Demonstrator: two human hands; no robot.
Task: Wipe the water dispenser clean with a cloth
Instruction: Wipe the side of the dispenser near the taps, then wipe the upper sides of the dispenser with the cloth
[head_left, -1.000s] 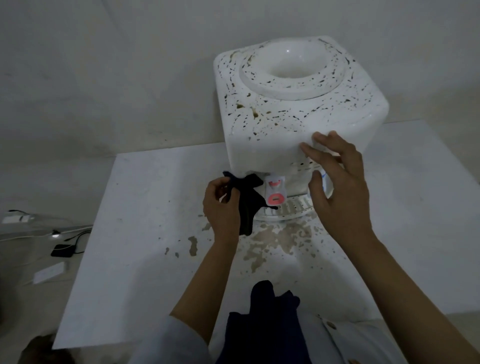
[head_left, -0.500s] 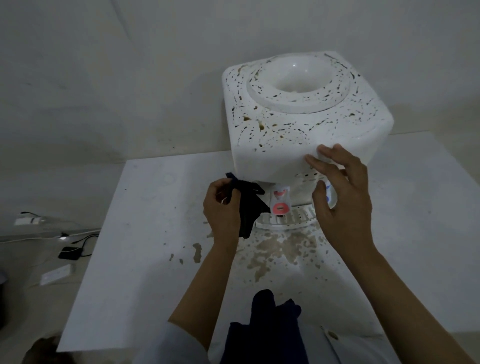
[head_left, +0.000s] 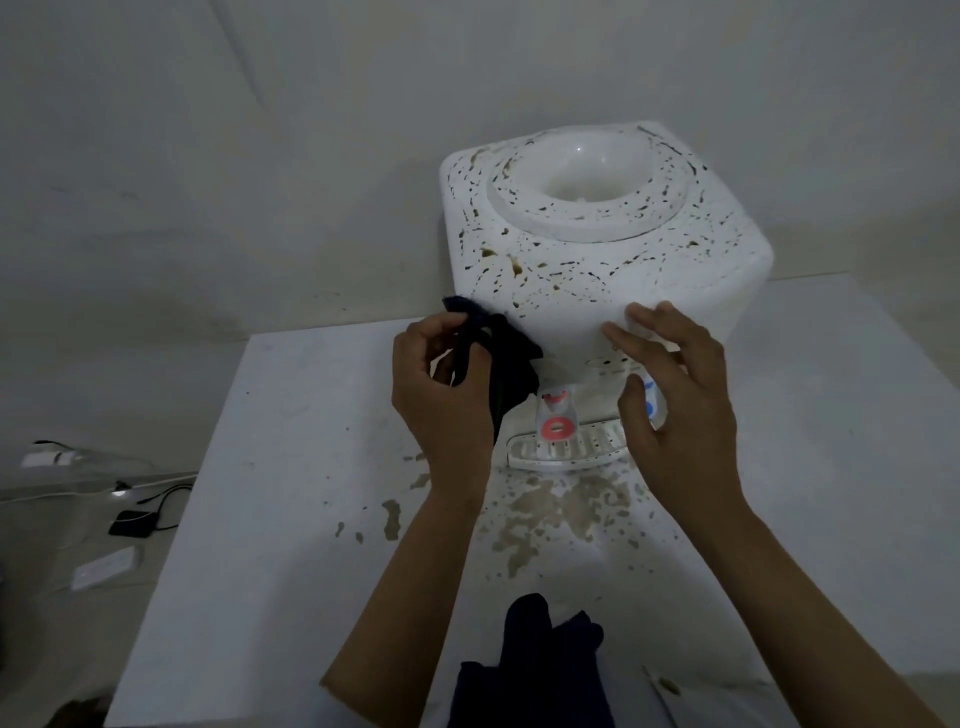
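We see the water dispenser (head_left: 597, 270) upright in the upper right of the frame, its taps and drip tray (head_left: 566, 447) facing us, near the tabletop (head_left: 291, 467)'s far edge. Our left hand (head_left: 441, 400) pinches the dark cloth (head_left: 498, 364) against its lower left corner — our right hand (head_left: 675, 395) rests spread open on the front, holding nothing. Bare tabletop lies open at frame left and right.

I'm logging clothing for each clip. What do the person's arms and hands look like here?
Both hands, left hand and right hand, are bare: no gloves, rings or watch visible. The forearms are bare too. A pale sleeve edge shows near the left elbow at the bottom of the view.
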